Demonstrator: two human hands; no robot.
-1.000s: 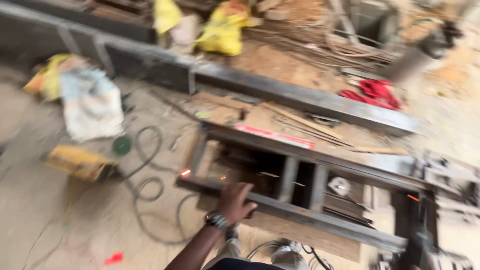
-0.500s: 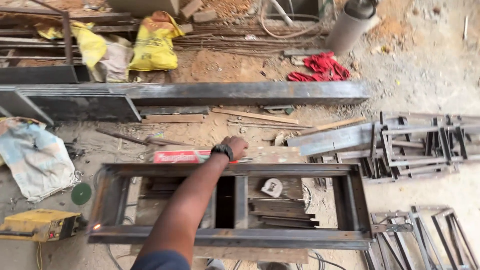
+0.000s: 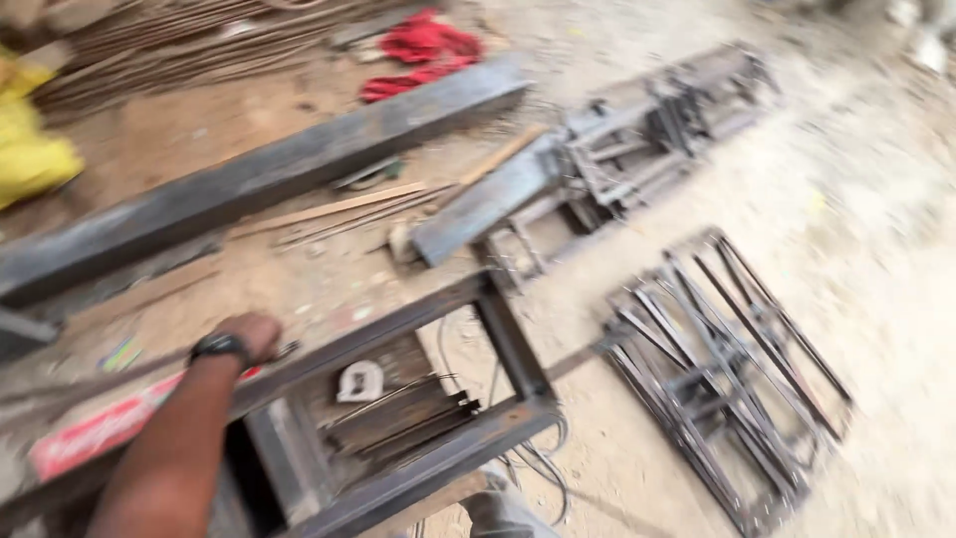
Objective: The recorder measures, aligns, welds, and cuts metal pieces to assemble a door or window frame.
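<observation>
Steel frame (image 3: 398, 399): lies flat on the sandy ground, long axis running lower-left to upper-right.
Left hand (image 3: 249, 334): rests on the frame's far rail, wristwatch showing; grip too blurred to tell.
Right hand: out of view.
Doing it well: probably steady the rail before shifting.

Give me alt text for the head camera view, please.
A person's left hand, wearing a dark wristwatch, rests on the far rail of a rectangular steel frame lying on sandy ground. Smaller welded frames lie to the right; the picture is motion-blurred.
</observation>
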